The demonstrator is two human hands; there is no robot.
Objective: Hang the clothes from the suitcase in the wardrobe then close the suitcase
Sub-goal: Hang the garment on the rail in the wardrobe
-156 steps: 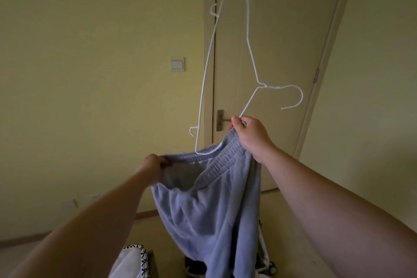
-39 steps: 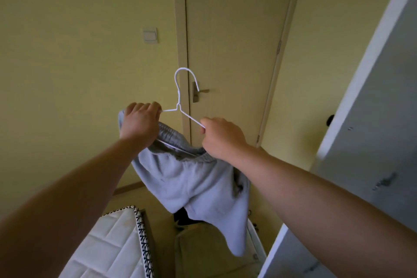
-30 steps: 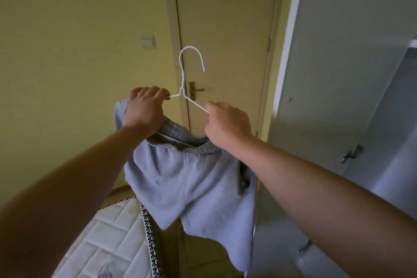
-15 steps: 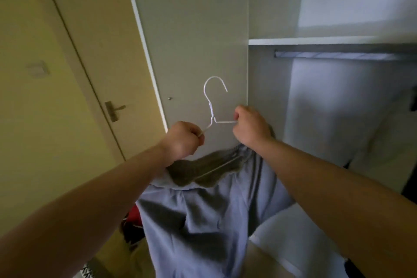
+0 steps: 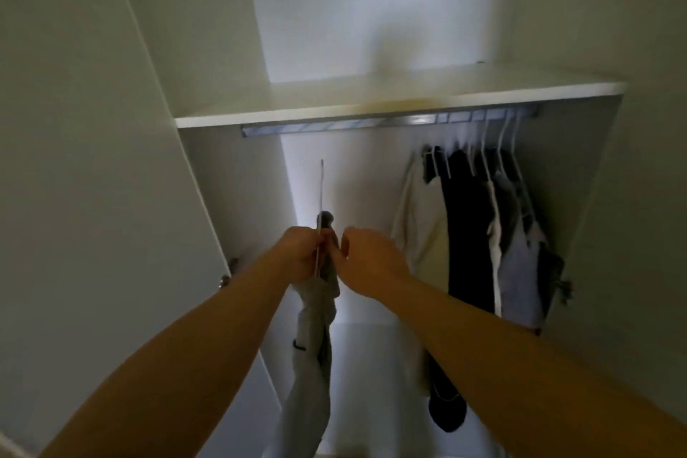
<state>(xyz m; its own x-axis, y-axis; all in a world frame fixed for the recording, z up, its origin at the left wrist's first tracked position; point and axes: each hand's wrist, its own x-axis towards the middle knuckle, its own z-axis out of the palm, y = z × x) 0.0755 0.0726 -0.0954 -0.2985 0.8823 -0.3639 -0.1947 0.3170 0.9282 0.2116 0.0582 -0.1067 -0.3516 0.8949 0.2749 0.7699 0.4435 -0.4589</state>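
Both hands are raised in the middle of the open wardrobe (image 5: pixel 364 175), below its rail (image 5: pixel 334 127). The left hand (image 5: pixel 299 253) has its fingers curled around the white wire hanger (image 5: pixel 321 190) and the top of the grey shorts (image 5: pixel 310 364), and it grips both together. The hanger is seen from its edge, so it looks like one thin upright line rising above the hand. Its top is under the rail and does not touch it. The shorts hang down from the hands as a narrow, twisted strip and reach the bottom edge of the view.

The right hand (image 5: pixel 368 260) is just to the right of the shorts, with bent fingers and the thumb turned toward the fabric. I cannot tell whether it holds the fabric or only touches it.

The rail is fixed directly under a white shelf (image 5: pixel 371 106). On the right part of the rail several clothes hang on white hangers (image 5: pixel 483 149): a beige garment (image 5: pixel 416 227) nearest to the right hand, then a black garment (image 5: pixel 468 234), then a light grey garment (image 5: pixel 516 271) farthest to the right. At the left stands the wardrobe door (image 5: pixel 93 160).
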